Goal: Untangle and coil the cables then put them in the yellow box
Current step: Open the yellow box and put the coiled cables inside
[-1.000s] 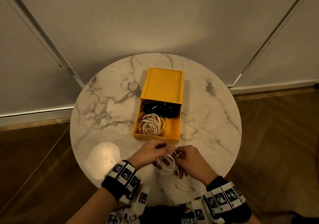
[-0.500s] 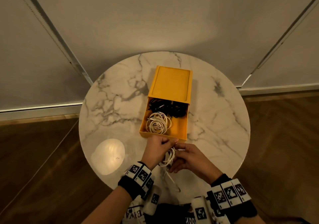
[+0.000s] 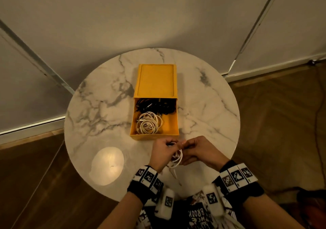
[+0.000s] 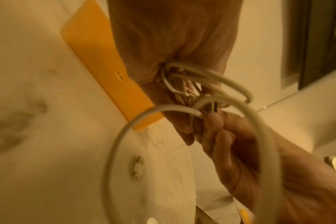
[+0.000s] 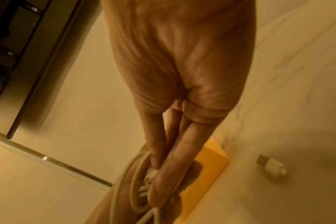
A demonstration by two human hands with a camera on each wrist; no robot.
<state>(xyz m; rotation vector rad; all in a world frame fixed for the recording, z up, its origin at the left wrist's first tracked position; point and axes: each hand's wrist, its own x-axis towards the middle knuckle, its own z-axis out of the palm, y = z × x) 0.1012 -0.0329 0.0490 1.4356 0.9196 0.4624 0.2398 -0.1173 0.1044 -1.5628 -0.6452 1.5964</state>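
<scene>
Left hand (image 3: pixel 163 152) at 6 o'clock on the counter (image 3: pixel 98 108), fingers curled, grip pinching the loops of a white cable (image 3: pixel 177 159) at their top. Right hand (image 3: pixel 198 151) just beside it, fingertips meeting the left hand's, thumb and fingers closed on the same coil. Seen from the left wrist: several loops gathered under the curled left fingers (image 4: pixel 163 84), one wide loop of the cable (image 4: pixel 238 89) swinging out toward the camera, blurred. Seen from the right wrist: right fingers (image 5: pixel 175 151) long and pressed together along the loops (image 5: pixel 136 181), tips hidden behind the cable. Loose tail of the cable trailing from the coil toward 6 o'clock, ending in a plug (image 3: pixel 179 182) lying on the marble near the edge.

Yellow box (image 3: pixel 173 122) at the centre of the counter, just beyond the hands at 12 o'clock from them, near wall close to the knuckles but apart. Lid (image 3: pixel 156 80) slid back toward 12 o'clock, front half open. Inside: a coiled white cable (image 3: pixel 148 122) at the near left, a bundle of black cables (image 3: pixel 155 106) behind it against the lid's edge. Bright round reflection (image 3: pixel 107 165) on the marble at 7 o'clock. Marker-covered bands on both wrists (image 3: pixel 147 176). Pale wall panels (image 3: pixel 158 16) behind, wooden floor (image 3: pixel 282 122) on either side.
</scene>
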